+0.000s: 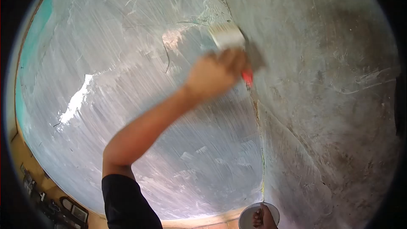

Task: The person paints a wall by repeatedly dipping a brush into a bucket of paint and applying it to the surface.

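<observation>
My left hand (218, 71) is closed around the handle of a wide paintbrush (229, 35), slightly blurred. The pale bristles point up against the wall, beside the corner, and the red end of the handle sticks out below my fist. Low in the view, my right hand (263, 218) grips a round, pale bowl (246, 219), its thumb over the rim. What the bowl holds is hard to make out. The left-hand wall (140, 72) has a streaky, wet-looking whitish coat with a bright glare patch.
A rough, stained grey wall (335, 59) meets the streaked wall at a cracked corner line (262, 157). Turquoise paint (25, 65) shows along the far left edge. Dark items (53, 208) stand at the lower left, and a brownish floor (218, 225) shows at the bottom.
</observation>
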A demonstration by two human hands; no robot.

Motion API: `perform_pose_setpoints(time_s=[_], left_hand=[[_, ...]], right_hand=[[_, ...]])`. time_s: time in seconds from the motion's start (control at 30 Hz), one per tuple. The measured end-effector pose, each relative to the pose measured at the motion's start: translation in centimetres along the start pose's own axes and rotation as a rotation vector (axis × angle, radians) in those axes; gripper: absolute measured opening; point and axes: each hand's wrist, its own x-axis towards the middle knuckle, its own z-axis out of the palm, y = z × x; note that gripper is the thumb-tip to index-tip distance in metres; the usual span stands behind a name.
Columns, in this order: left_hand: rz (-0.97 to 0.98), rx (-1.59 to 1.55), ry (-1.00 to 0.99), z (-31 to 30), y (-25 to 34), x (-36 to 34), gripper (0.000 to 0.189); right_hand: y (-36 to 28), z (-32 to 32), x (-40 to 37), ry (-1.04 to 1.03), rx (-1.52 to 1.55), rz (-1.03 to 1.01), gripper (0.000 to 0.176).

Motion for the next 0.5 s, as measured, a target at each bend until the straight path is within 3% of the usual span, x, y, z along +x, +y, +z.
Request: perform_pose_setpoints(time_s=[0.07,0.17,0.23,0.27,0.3,0.37,0.43,0.5], left_hand=[[0.157,-0.062,0.035,-0.4,5.2,-3.0,0.015],[0.092,-0.241,0.02,-1.9,11.1,-6.2,0.014],[-0.101,-0.596,-0.108,-3.5,12.2,-6.3,0.019],[-0.255,-0.782,-0.168,-4.3,11.5,-6.1,0.016],[-0.253,-0.779,-0.165,-4.5,10.3,-5.8,0.016],[-0.529,-0.788,-0.151,-4.3,6.1,-4.8,0.017],[-0.704,-0.757,-0.042,-3.9,-0.2,-3.1,0.021],[-0.689,-0.466,0.144,-3.3,-7.8,-1.4,0.033]], right_hand=[[-0.4,0.1,-0.8,-0.013,-0.063,0.027,0.041],[-1.1,1.3,-3.1,-0.034,-0.076,-0.011,0.042],[-0.4,-0.1,-1.7,-0.125,-0.071,-0.014,0.042],[-0.4,0.1,-1.9,-0.128,-0.07,-0.017,0.042],[-0.3,0.2,-2.4,-0.091,-0.056,-0.024,0.042],[-0.4,1.0,-3.2,-0.066,-0.046,-0.041,0.042],[-0.1,0.8,-2.8,-0.075,-0.02,0.013,0.042],[-0.2,1.3,-3.0,-0.012,-0.067,0.004,0.042]])
